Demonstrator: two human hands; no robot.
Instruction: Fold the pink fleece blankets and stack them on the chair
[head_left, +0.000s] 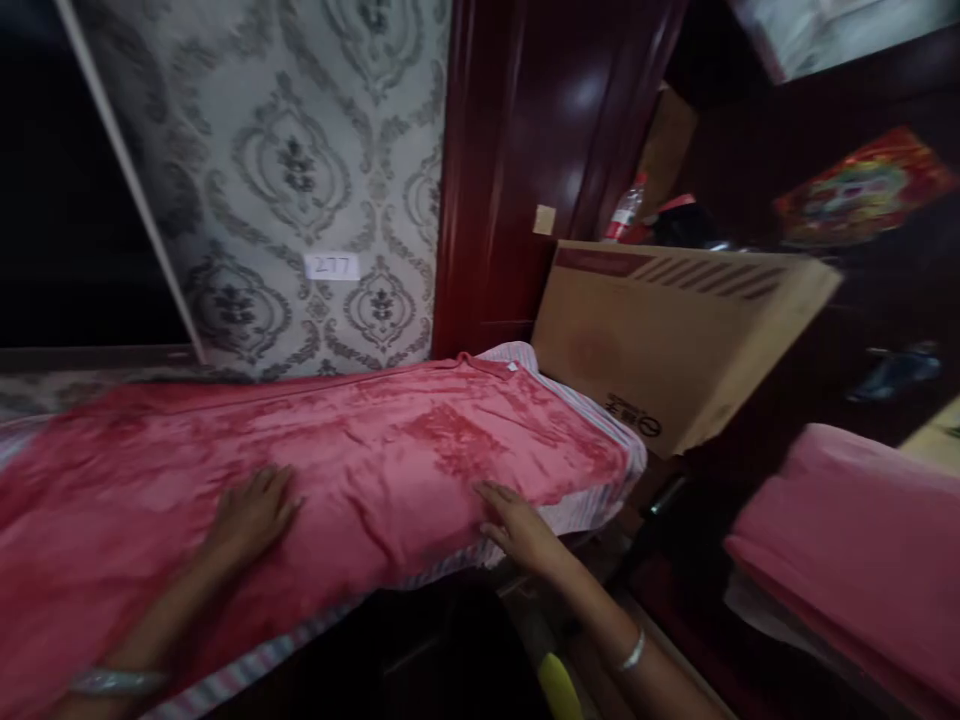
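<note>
A pink plush blanket (360, 430) lies spread over a long surface, with soft wrinkles near its front edge and a darker red pattern at the right. Beneath it a striped cloth (592, 505) shows along the front and right edges. My left hand (253, 515) rests on the blanket left of the middle, fingers stretched out. At the blanket's front edge, further right, is my right hand (521, 530), its fingers extended and touching the cloth or just over it. Neither hand grips anything.
A large cardboard box (652, 340) leans beyond the blanket's right end. Folded pink fabric (855, 540) sits at the lower right. A bottle (626, 208) stands behind the box. A dark screen (82, 200) is at the far left, against a patterned wall (300, 160).
</note>
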